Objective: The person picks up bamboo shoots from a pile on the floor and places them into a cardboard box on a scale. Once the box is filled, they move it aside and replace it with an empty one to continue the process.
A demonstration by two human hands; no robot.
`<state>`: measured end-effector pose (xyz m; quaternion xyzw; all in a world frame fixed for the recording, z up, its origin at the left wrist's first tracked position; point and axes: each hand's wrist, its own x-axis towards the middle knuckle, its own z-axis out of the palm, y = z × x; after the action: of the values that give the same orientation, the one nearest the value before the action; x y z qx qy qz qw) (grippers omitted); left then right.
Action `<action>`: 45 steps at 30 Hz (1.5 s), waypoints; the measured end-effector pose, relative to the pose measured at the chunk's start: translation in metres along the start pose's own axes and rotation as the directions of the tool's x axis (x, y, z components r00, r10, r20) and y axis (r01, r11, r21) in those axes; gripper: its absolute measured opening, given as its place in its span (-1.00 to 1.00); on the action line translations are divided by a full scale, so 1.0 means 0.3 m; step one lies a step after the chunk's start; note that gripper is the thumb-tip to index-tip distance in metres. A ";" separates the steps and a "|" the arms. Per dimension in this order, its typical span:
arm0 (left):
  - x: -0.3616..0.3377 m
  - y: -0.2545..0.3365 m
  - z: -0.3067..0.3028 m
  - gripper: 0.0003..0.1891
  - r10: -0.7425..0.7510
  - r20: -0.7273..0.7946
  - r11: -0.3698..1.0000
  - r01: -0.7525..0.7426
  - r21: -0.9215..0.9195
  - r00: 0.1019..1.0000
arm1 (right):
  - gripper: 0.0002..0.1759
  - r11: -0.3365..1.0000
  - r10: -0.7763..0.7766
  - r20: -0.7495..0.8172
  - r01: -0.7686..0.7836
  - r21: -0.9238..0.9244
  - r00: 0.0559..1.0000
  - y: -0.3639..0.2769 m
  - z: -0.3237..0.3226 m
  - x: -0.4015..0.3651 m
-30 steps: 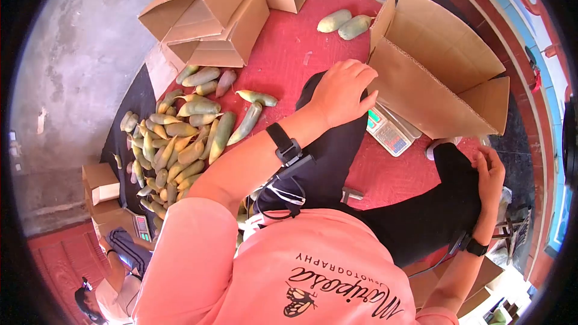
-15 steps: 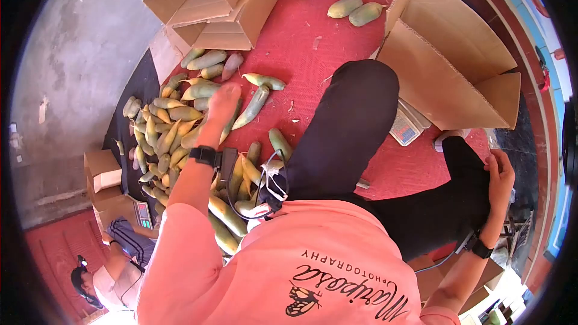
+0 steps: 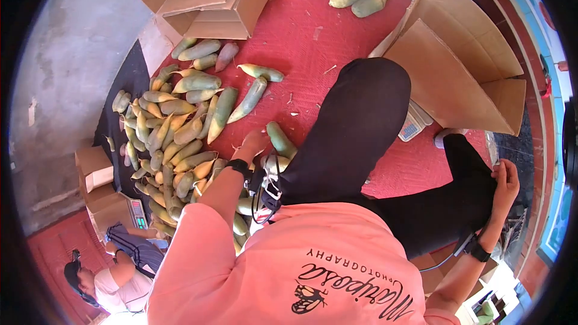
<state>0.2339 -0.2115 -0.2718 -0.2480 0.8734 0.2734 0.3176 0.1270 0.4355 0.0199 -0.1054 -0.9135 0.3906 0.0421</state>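
My left hand (image 3: 254,143) is low over the near edge of a heap of green and yellow elongated vegetables (image 3: 174,135). It is beside a green one (image 3: 280,140) near my knee; its fingers are blurred and partly hidden, so any hold cannot be made out. My right hand (image 3: 506,182) rests by my other knee at the right, fingers loosely bent and apart, with nothing clearly held. Beyond my left hand, a long green vegetable (image 3: 248,101) touches another (image 3: 261,73) on the red mat (image 3: 313,42).
Open cardboard boxes stand at the top left (image 3: 247,6) and right (image 3: 445,78). A scale (image 3: 413,125) is partly under the right box. Two vegetables (image 3: 369,5) lie at the top. Another person (image 3: 114,277) sits at the lower left near a second scale (image 3: 138,212).
My left hand has moved from over the heap down and right, towards my knee. A long green vegetable it partly covered now shows fully. My right hand has hardly moved.
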 end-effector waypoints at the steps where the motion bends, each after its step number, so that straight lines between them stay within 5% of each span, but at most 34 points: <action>1: 0.038 -0.003 0.029 -0.47 0.027 0.017 0.999 -0.026 -0.043 0.999 | -0.80 1.000 0.001 -0.005 -0.001 -0.011 1.000 -0.007 0.000 -0.001; 10: 0.174 0.025 0.135 -0.06 0.016 0.036 0.947 -0.026 0.320 0.999 | -0.83 0.996 0.080 -0.011 -0.080 -0.027 0.997 -0.052 0.021 -0.003; 14: 0.206 0.018 0.159 0.04 0.026 0.067 0.983 -0.037 0.180 0.997 | -0.84 0.994 0.103 -0.009 -0.104 -0.040 0.995 -0.057 0.024 0.001; 16: 0.175 0.101 0.101 0.10 -0.189 0.119 0.964 0.161 0.210 0.975 | -0.84 0.994 0.108 -0.020 -0.108 -0.005 0.994 -0.050 0.027 0.005; 22: 0.315 0.046 0.123 0.00 -0.199 0.240 0.902 0.082 0.423 0.950 | -0.85 0.994 0.111 -0.023 -0.111 0.024 0.994 -0.075 0.051 0.006; 29: 0.213 0.089 0.024 -0.30 -0.108 0.123 0.992 0.099 0.073 0.987 | -0.85 0.995 0.090 -0.023 -0.091 -0.042 0.996 -0.092 0.065 0.009; 33: 0.231 0.101 -0.006 -0.33 0.034 0.367 0.904 -0.185 0.385 0.930 | -0.85 0.996 0.083 -0.049 -0.084 -0.032 0.995 -0.104 0.073 0.009; 38: 0.184 0.195 -0.032 -0.41 -0.043 0.569 0.888 -0.230 0.398 0.822 | -0.84 0.995 0.090 -0.078 -0.093 -0.035 0.993 -0.133 0.085 -0.001; 44: 0.057 0.429 -0.074 -0.58 -0.161 0.718 0.292 -0.662 0.690 0.677 | -0.85 0.995 0.070 -0.132 -0.078 -0.056 0.989 -0.133 0.083 -0.017; 45: 0.130 0.307 0.004 -0.63 -0.056 0.690 0.317 -0.643 0.697 0.721 | -0.85 0.996 0.076 -0.147 -0.083 -0.044 0.986 -0.132 0.080 -0.019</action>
<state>0.1520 -0.1538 -0.2701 0.2478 0.7506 -0.1353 0.5973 0.1224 0.3906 0.0320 -0.1708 -0.9127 0.3603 0.0899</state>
